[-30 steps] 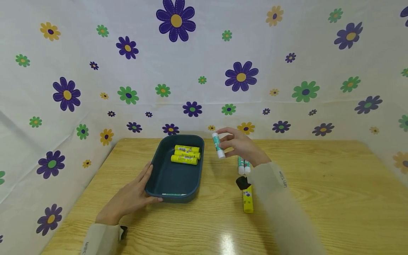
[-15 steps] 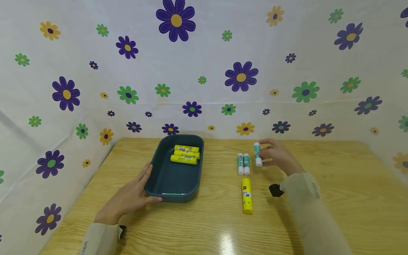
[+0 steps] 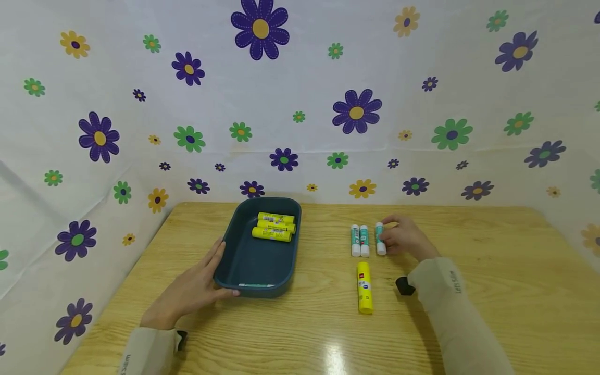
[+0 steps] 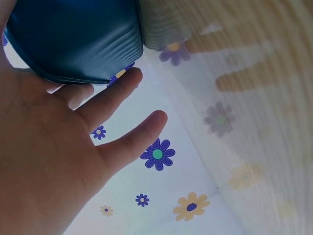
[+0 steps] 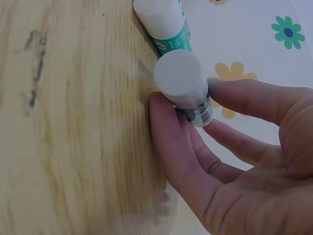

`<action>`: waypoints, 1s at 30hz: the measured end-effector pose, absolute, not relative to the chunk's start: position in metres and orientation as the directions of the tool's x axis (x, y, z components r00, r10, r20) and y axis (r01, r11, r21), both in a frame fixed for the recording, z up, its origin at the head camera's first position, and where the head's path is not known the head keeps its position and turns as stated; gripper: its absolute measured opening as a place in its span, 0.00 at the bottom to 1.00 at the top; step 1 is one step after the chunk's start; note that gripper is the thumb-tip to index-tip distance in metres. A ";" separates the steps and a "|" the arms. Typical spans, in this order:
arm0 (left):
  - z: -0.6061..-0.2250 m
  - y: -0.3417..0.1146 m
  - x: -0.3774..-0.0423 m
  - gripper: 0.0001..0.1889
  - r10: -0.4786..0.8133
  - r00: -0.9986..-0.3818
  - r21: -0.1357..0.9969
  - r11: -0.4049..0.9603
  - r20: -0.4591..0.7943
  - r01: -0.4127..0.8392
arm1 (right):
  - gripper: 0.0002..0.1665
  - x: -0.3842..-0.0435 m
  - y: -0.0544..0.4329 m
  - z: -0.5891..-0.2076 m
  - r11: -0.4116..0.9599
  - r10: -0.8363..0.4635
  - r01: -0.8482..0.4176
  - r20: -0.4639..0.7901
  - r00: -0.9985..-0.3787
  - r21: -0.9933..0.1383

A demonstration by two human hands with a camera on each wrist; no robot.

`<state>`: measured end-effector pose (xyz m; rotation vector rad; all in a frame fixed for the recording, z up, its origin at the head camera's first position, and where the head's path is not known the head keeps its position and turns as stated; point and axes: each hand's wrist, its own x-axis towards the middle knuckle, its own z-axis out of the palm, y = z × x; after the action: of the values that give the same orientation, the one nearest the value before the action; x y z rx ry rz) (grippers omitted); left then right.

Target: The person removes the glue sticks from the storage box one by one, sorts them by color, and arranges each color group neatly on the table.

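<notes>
My right hand (image 3: 407, 238) pinches a white-and-green glue stick (image 3: 379, 237) between thumb and fingers, low at the table; the right wrist view shows its white end (image 5: 178, 73). Left of it, two matching glue sticks (image 3: 360, 241) lie side by side, a small gap away. My left hand (image 3: 189, 291) rests against the near left corner of a dark blue tray (image 3: 253, 268), its fingers (image 4: 110, 100) spread and fairly straight. Several yellow glue sticks (image 3: 272, 234) lie at the tray's far end. Only a sliver of a greenish thing (image 3: 256, 285) shows behind the near wall.
A larger yellow glue stick (image 3: 364, 288) lies on the wooden table (image 3: 309, 328), nearer than the green ones. Behind the table's far edge hangs a white flowered cloth (image 3: 309, 88), which also covers both sides.
My right hand has carried the white-and-green glue stick from beside the tray rightward, past the pair, then lowered it to the table. The left hand and tray have stayed in place.
</notes>
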<state>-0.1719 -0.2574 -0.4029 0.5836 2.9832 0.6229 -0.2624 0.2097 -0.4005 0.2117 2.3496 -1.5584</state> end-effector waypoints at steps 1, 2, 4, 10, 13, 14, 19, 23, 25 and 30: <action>-0.403 -0.257 -0.172 0.64 0.371 -0.928 0.393 0.848 0.041 0.357 | 0.31 -0.262 0.209 -0.400 0.404 -0.045 0.292 -0.338 -0.940 -0.867; -0.403 -0.257 -0.172 0.64 0.373 -0.927 0.393 0.847 0.043 0.359 | 0.31 -0.262 0.208 -0.400 0.409 -0.040 0.295 -0.340 -0.940 -0.863; -0.403 -0.258 -0.172 0.64 0.374 -0.926 0.392 0.846 0.046 0.361 | 0.30 -0.262 0.207 -0.400 0.420 -0.031 0.299 -0.343 -0.939 -0.857; -0.403 -0.258 -0.172 0.64 0.369 -0.928 0.397 0.846 0.044 0.355 | 0.30 -0.262 0.204 -0.399 0.445 -0.024 0.296 -0.342 -0.939 -0.845; -0.403 -0.258 -0.172 0.64 0.370 -0.928 0.400 0.845 0.042 0.355 | 0.30 -0.262 0.203 -0.399 0.442 -0.015 0.308 -0.350 -0.937 -0.842; -0.403 -0.257 -0.172 0.64 0.371 -0.928 0.399 0.845 0.043 0.357 | 0.30 -0.262 0.204 -0.399 0.442 -0.011 0.313 -0.354 -0.935 -0.840; -0.402 -0.257 -0.172 0.64 0.373 -0.927 0.404 0.843 0.041 0.357 | 0.30 -0.263 0.206 -0.398 0.465 0.030 0.338 -0.367 -0.930 -0.818; -0.401 -0.256 -0.172 0.64 0.371 -0.928 0.414 0.839 0.038 0.353 | 0.31 -0.264 0.205 -0.391 0.466 0.040 0.296 -0.314 -0.948 -0.834; -0.401 -0.256 -0.172 0.64 0.373 -0.927 0.414 0.838 0.042 0.356 | 0.32 -0.265 0.202 -0.385 0.445 0.028 0.264 -0.282 -0.959 -0.856; -0.402 -0.257 -0.172 0.64 0.378 -0.924 0.411 0.836 0.053 0.365 | 0.32 -0.265 0.189 -0.369 0.352 -0.043 0.223 -0.253 -0.966 -0.909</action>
<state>-0.1715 -0.2569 -0.4016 0.6031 2.9805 0.6575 -0.2652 0.1889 -0.3694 0.1617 2.3820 -1.6584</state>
